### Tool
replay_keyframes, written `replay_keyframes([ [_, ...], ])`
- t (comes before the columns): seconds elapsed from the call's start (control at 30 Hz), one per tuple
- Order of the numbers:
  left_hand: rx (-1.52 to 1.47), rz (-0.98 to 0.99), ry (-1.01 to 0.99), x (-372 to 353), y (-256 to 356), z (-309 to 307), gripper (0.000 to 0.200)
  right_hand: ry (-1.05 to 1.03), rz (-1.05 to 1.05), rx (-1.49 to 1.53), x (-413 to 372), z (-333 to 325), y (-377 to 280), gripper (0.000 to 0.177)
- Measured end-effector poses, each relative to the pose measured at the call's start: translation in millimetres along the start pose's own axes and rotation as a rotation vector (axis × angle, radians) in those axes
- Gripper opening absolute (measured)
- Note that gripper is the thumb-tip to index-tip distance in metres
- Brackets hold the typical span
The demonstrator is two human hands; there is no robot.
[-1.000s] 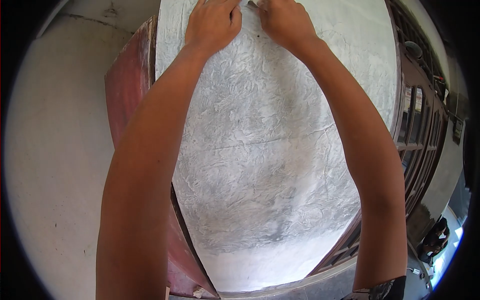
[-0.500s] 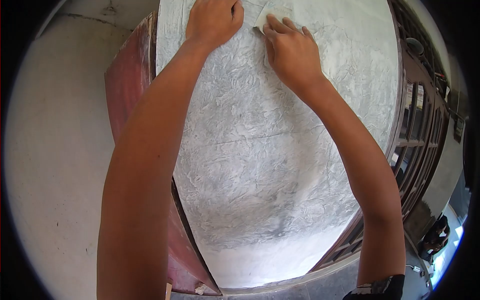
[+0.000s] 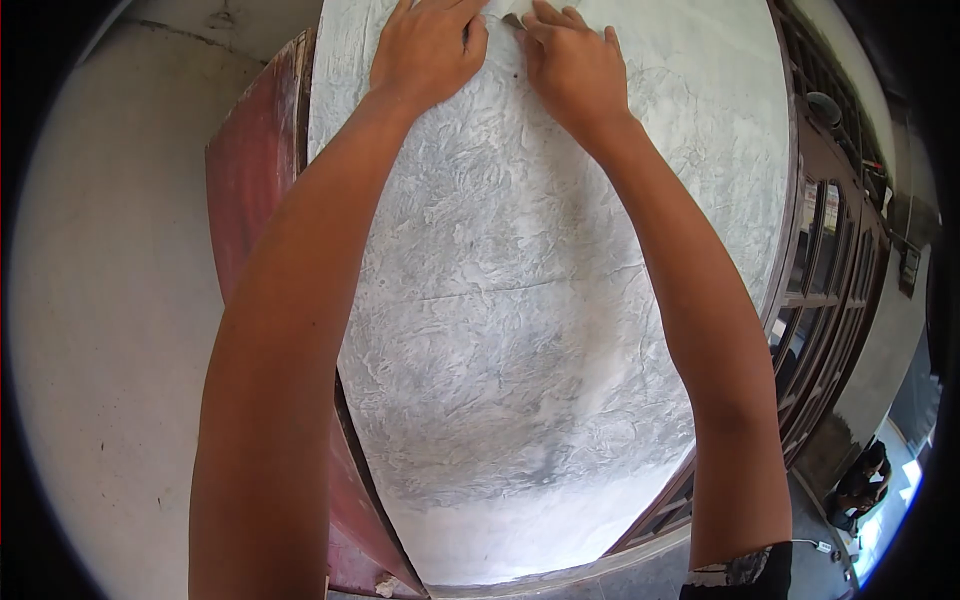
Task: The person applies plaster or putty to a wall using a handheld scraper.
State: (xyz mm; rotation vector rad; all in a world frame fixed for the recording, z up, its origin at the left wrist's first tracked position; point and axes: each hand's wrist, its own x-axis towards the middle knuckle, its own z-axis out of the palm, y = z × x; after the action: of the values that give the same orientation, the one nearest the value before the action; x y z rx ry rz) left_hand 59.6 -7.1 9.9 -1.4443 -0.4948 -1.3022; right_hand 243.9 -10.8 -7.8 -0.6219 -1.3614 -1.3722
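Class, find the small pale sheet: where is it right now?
In the head view, the small pale sheet sits at the top edge near centre, between the left hand and right hand, against the rough grey-white plastered wall.

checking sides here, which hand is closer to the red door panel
Left. The left hand lies flat on the textured wall, just right of the red door panel; the right hand is beside it, farther right on the wall.

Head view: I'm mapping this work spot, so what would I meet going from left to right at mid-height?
Pale smooth wall → red wooden panel → rough grey plaster → dark glazed door frame.
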Motion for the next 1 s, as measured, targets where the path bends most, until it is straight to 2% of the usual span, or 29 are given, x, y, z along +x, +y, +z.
replay_keyframes([
  [0.03,-0.007,-0.006,-0.017,-0.3,0.2,-0.6,0.043,0.197,-0.055,0.021,21.4,23.4,11.6,0.026],
  [0.07,-0.003,-0.002,-0.021,-0.6,-0.8,0.3,0.043,0.394,-0.108,0.043,33.7,40.0,17.3,0.031],
  [0.1,-0.003,0.008,-0.01,-1.6,-2.5,2.3,0.043,0.397,-0.103,0.045,30.8,34.6,12.9,0.031],
  [0.13,-0.005,0.018,0.004,-1.8,-3.4,3.1,0.043,0.118,-0.04,0.008,22.1,19.7,4.4,0.026],
  [0.17,-0.008,0.021,0.001,-1.8,-3.1,3.1,0.043,-0.165,0.024,-0.03,7.4,3.5,-6.6,0.028],
  [0.27,0.002,0.007,0.0,-4.4,-1.5,2.7,0.043,0.165,-0.107,0.003,-61.8,-5.6,-36.7,0.015],
  [0.37,0.018,0.011,0.004,-0.2,-1.7,3.1,0.043,0.038,-0.053,-0.08,-13.0,-4.8,-18.0,0.02],
  [0.4,0.001,0.016,0.009,-0.1,-2.2,2.8,0.042,-0.065,0.058,-0.019,11.4,1.0,-8.1,0.02],
  [0.47,-0.013,0.018,0.003,-2.0,-2.4,2.4,0.042,-0.019,0.176,0.105,43.1,4.3,-8.4,0.033],
  [0.5,-0.015,0.019,0.009,-1.1,-2.1,1.8,0.042,-0.019,0.179,0.108,35.8,5.0,-6.1,0.033],
  [0.57,-0.02,0.017,0.007,-1.8,-1.3,1.3,0.042,-0.187,0.003,0.015,2.2,6.1,-1.3,0.021],
  [0.6,-0.018,0.014,0.008,-0.1,-1.1,1.3,0.042,-0.189,0.007,0.015,-19.6,1.3,-8.5,0.021],
  [0.67,-0.018,0.005,0.007,-3.3,-0.5,1.1,0.042,0.058,-0.097,-0.065,-60.0,-12.3,-23.8,0.021],
  [0.73,0.005,0.005,0.011,-1.3,-0.5,1.5,0.042,0.056,-0.094,-0.078,-31.4,-9.0,-10.6,0.021],
  [0.8,0.012,0.004,0.012,0.8,-1.1,2.6,0.042,-0.111,0.112,-0.012,16.8,-0.2,5.3,0.023],
  [0.87,0.024,0.004,-0.002,-1.0,-2.0,2.5,0.041,-0.099,0.136,0.053,31.7,2.8,3.9,0.024],
  [0.9,0.022,0.004,-0.007,-0.5,-2.1,2.1,0.041,-0.086,0.15,0.112,35.4,3.6,2.1,0.035],
  [0.93,0.016,0.002,-0.014,-1.6,-1.5,1.6,0.041,-0.088,0.152,0.115,19.5,-1.8,-4.5,0.035],
  [0.97,0.014,0.006,-0.018,-1.9,-0.7,1.5,0.041,-0.107,0.029,-0.029,-12.1,-10.5,-13.4,0.025],
  [1.0,0.014,0.006,-0.015,-1.4,-0.1,1.7,0.041,-0.125,-0.094,-0.175,-33.2,-15.5,-18.4,0.024],
])
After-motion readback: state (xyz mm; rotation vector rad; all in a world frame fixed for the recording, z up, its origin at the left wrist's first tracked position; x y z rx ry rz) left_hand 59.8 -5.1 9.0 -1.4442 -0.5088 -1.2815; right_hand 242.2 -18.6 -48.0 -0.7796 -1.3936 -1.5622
